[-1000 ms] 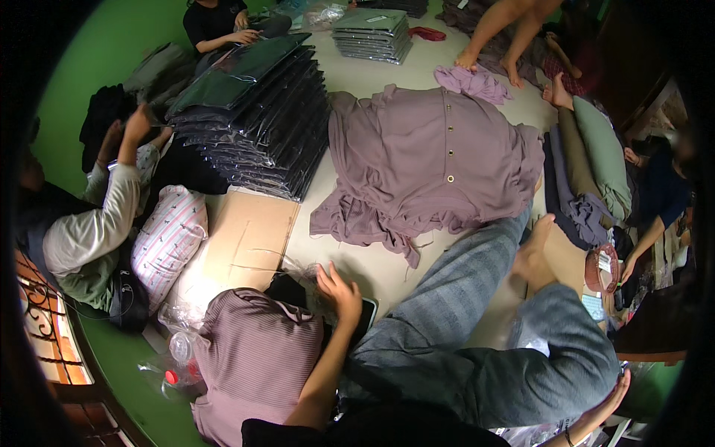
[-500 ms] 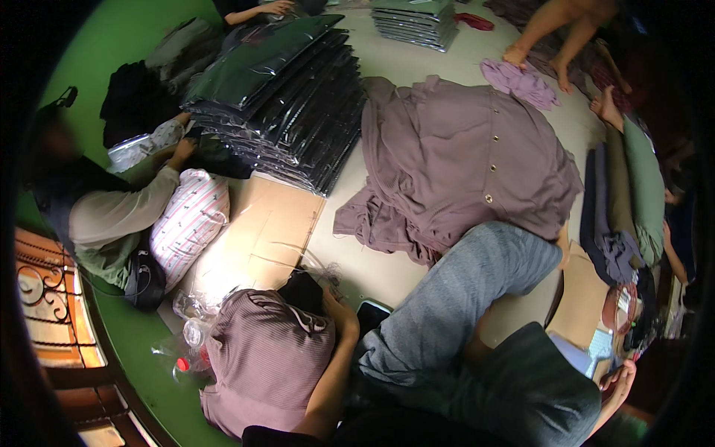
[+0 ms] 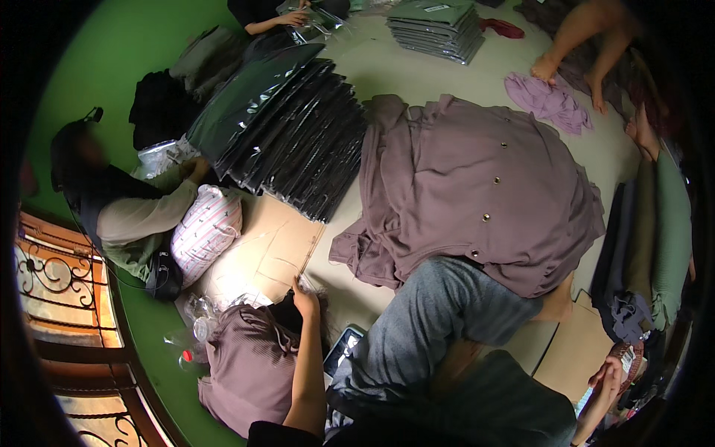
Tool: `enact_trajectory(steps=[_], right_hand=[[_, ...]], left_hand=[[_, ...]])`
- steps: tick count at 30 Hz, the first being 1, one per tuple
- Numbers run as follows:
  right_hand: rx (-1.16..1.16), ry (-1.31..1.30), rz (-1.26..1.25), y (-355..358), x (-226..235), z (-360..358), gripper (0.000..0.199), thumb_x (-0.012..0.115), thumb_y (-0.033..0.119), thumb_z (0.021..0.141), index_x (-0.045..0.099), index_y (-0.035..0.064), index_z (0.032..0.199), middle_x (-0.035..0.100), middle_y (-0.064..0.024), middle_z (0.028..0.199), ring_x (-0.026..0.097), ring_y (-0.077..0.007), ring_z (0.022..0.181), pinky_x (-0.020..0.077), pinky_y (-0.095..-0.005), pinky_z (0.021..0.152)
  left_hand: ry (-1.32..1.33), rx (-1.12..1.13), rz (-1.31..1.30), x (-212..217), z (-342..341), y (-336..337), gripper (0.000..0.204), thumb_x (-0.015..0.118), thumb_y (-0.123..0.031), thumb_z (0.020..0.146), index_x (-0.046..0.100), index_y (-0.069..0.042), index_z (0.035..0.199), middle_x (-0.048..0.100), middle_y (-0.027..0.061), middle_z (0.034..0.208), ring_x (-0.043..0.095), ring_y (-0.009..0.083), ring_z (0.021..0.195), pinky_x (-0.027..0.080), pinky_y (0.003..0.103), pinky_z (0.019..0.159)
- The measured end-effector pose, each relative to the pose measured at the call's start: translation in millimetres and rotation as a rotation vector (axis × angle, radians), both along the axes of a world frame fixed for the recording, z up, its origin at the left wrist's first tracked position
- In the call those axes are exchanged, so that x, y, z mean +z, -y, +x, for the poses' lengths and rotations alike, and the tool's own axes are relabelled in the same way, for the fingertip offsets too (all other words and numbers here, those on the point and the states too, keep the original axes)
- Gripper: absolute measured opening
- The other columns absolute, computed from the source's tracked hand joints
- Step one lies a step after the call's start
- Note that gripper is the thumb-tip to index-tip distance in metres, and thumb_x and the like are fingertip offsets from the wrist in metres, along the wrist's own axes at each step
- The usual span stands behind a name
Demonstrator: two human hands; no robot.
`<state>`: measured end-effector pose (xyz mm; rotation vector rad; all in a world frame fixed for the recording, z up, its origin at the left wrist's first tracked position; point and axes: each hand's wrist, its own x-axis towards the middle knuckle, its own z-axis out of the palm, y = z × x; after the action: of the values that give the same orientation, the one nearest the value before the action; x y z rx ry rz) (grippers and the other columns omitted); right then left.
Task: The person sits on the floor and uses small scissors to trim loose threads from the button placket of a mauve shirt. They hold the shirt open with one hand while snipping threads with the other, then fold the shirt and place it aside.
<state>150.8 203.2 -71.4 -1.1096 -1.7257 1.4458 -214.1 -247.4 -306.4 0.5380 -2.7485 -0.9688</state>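
Note:
My left hand [image 3: 306, 299] is at the edge of a black bundle [image 3: 287, 313], by a tangle of dark threads; most of its fingers are hidden. Under the left forearm lies a ribbed mauve cloth bundle [image 3: 249, 365]. A phone [image 3: 343, 350] with its screen lit rests between that forearm and my grey-trousered leg. Far to the right, my right hand [image 3: 609, 376] has its fingers curled beside a reddish-brown rounded item [image 3: 629, 361] with a white label; what it grips is hidden. A mauve garment [image 3: 454, 179] with a row of metal eyelets spreads before my knee.
A tall stack of dark bagged garments [image 3: 290, 134] stands behind cardboard [image 3: 272, 231]. Clear plastic bottles [image 3: 197, 343] lie at left. Folded cloths [image 3: 640, 246] line the right side. A seated person [image 3: 126, 208] works at left; others sit farther back. A lilac cloth [image 3: 547, 100] lies near bare feet.
My left hand has moved left and slightly up along the black bundle. The right hand has moved slightly left, up against the reddish-brown item. The phone screen has lit, and the whole view has shifted.

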Motion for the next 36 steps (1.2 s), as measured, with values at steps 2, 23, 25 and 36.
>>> enact_trajectory(steps=[2, 23, 25, 36], right_hand=[[0.01, 0.053, -0.059, -11.0, -2.0, -10.9, 0.021, 0.044, 0.022, 0.088, 0.048, 0.0036, 0.098, 0.037, 0.0027, 0.065, 0.035, -0.0036, 0.055, 0.0285, -0.0162, 0.051], [0.054, 0.014, -0.203, -16.0, 0.4, 10.3, 0.022, 0.044, 0.02, 0.088, 0.048, 0.0027, 0.1, 0.039, 0.0027, 0.066, 0.034, -0.0031, 0.057, 0.0285, -0.0166, 0.053], [0.047, 0.008, -0.201, -12.4, 0.8, 17.1, 0.022, 0.044, 0.02, 0.088, 0.048, 0.003, 0.101, 0.04, 0.0033, 0.067, 0.035, -0.0024, 0.058, 0.0283, -0.0156, 0.052], [0.062, 0.023, -0.053, 0.3, 22.5, 11.3, 0.023, 0.043, 0.02, 0.088, 0.049, 0.002, 0.101, 0.043, 0.003, 0.071, 0.036, -0.0037, 0.062, 0.0263, -0.0157, 0.055]], left_hand=[[0.004, -0.203, -0.124, -0.9, -13.6, 9.4, 0.043, 0.046, -0.007, 0.068, 0.052, -0.002, 0.111, 0.059, 0.0218, 0.072, 0.059, 0.0334, 0.068, 0.045, 0.037, 0.064], [-0.154, -0.047, 0.714, 163.8, -75.5, 52.2, 0.037, 0.046, -0.028, 0.087, 0.058, 0.005, 0.095, 0.061, 0.0109, 0.089, 0.058, 0.0157, 0.081, 0.044, 0.025, 0.076], [-0.145, -0.145, 0.658, 177.3, -77.1, 57.5, 0.041, 0.044, -0.032, 0.088, 0.056, 0.006, 0.1, 0.06, 0.0121, 0.096, 0.056, 0.0166, 0.09, 0.042, 0.027, 0.084], [-0.05, -0.069, -0.107, 139.8, -84.8, 112.6, 0.037, 0.05, -0.029, 0.082, 0.061, 0.006, 0.088, 0.06, 0.0241, 0.077, 0.06, 0.0313, 0.076, 0.043, 0.034, 0.072]])
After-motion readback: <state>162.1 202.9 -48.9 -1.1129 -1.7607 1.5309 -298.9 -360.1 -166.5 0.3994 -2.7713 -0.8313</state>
